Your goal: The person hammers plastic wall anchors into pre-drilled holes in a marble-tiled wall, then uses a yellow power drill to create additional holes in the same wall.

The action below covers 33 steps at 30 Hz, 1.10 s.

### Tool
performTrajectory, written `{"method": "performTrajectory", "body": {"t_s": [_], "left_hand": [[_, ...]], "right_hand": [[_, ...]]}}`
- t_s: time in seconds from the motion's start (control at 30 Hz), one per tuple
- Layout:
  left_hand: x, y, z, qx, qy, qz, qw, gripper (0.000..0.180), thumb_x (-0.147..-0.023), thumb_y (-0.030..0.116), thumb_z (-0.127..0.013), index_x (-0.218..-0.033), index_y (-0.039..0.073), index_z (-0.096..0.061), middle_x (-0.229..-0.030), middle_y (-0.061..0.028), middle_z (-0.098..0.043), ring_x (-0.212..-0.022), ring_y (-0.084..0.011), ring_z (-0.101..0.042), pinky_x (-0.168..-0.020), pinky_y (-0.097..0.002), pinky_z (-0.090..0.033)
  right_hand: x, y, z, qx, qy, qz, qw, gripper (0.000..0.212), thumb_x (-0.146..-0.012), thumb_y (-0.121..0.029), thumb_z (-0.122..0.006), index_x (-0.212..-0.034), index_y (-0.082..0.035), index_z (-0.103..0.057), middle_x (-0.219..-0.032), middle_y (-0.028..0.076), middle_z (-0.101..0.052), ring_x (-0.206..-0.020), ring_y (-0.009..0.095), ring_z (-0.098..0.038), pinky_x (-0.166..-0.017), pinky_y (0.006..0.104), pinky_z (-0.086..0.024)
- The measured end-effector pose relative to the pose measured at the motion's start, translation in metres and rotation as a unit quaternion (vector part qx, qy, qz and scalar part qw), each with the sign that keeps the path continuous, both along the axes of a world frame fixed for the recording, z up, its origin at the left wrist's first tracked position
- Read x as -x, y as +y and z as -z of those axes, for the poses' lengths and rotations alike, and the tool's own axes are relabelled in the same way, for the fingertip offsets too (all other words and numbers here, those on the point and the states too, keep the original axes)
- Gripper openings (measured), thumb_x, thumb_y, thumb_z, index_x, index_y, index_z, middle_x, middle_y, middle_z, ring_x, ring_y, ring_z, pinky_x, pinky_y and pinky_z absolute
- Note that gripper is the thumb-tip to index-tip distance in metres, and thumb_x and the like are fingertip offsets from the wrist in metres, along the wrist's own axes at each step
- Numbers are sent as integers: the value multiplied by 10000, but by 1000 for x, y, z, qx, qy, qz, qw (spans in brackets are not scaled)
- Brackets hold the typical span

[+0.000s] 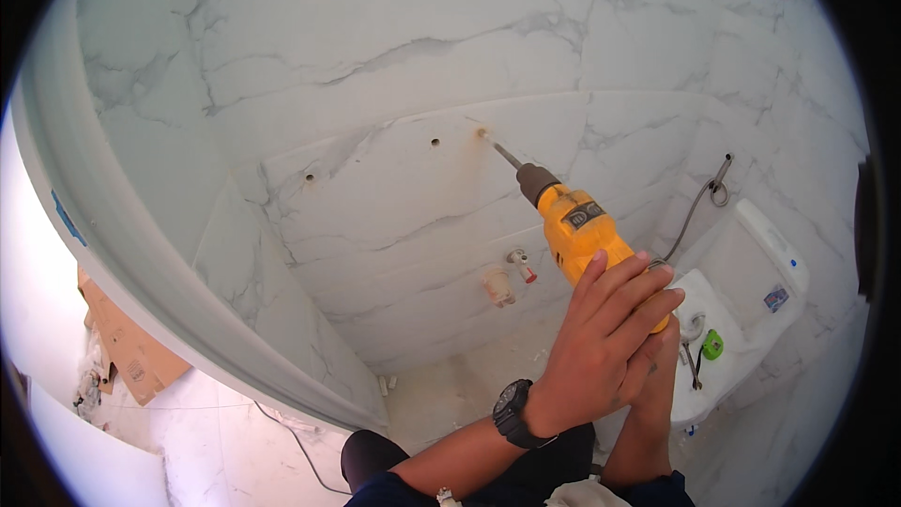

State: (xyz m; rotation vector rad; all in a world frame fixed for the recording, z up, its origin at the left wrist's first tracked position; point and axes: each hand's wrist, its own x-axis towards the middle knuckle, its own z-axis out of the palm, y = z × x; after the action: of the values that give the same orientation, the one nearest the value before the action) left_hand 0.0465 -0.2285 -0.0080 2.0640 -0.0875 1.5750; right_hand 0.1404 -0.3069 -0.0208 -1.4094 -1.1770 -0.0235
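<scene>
A yellow power drill (pixel 584 230) with a dark chuck points up and left at the marbled wall tile. Its long bit (pixel 507 155) meets the wall at a brownish, dusty spot (pixel 482 133). My left hand (pixel 601 343), with a black watch at the wrist, lies over the drill's rear body, its fingers stretched out and flat against it. Behind it my right hand (pixel 664 357) is closed around the back of the drill at the handle; most of its fingers are hidden. Two drilled holes, a nearer one (pixel 435 142) and a farther one (pixel 310 177), show to the left of the bit.
A white toilet (pixel 704 394) stands at right, a green tape measure (pixel 713 345) and metal tool (pixel 694 366) on it. Below the drilling spot, a valve (pixel 521 263) and pipe stub (pixel 499 287) protrude. A doorframe (pixel 188 300) curves along the left; cardboard (pixel 136 347) and a cable (pixel 296 446) lie beyond.
</scene>
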Motion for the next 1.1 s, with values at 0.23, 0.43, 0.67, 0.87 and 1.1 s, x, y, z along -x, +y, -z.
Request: {"method": "performTrajectory", "body": {"t_s": [0.23,0.43,0.67,0.87,1.1], "left_hand": [[-1,2,4,9,-3,-4,1000,383,-894,92,-785,-1274,78,-749,-1368,-97,-697,-1365,-346,-587,-1245,-556,-295],[3,4,2,-3,8,-11,1000,371,-896,98,-789,-1263,66,-752,-1341,-114,-711,-1351,-350,-600,-1244,-554,-301],[4,5,2,-1,5,7,1000,395,-896,82,-764,-1289,67,-728,-1385,-117,-668,-1374,-360,-569,-1236,-570,-309],[1,4,6,10,-10,16,1000,405,-920,83,-737,-1323,74,-706,-1427,-108,-641,-1412,-359,-536,-1249,-586,-298],[1,3,4,1,-12,8,1000,421,-935,108,-737,-1351,71,-686,-1434,-106,-638,-1434,-345,-524,-1252,-582,-317]], "right_hand": [[-5,-3,-2,41,-22,-7,999,473,-849,-284,-817,-1188,9,-664,-1051,178,-754,-931,322,-773,-768,372,-586],[-3,-2,1,29,44,-24,998,480,-829,-257,-837,-1194,1,-664,-1066,165,-754,-944,325,-770,-780,370,-588],[-5,-1,5,26,-50,-7,998,485,-869,-246,-807,-1255,-2,-643,-1096,163,-743,-997,324,-759,-812,372,-578],[-4,-3,3,32,-86,19,996,436,-930,-259,-737,-1246,18,-625,-1111,178,-710,-1022,330,-725,-829,400,-553],[-6,-6,10,31,-94,12,995,459,-1013,-353,-599,-1225,54,-584,-1093,201,-662,-994,335,-680,-819,428,-517]]}}
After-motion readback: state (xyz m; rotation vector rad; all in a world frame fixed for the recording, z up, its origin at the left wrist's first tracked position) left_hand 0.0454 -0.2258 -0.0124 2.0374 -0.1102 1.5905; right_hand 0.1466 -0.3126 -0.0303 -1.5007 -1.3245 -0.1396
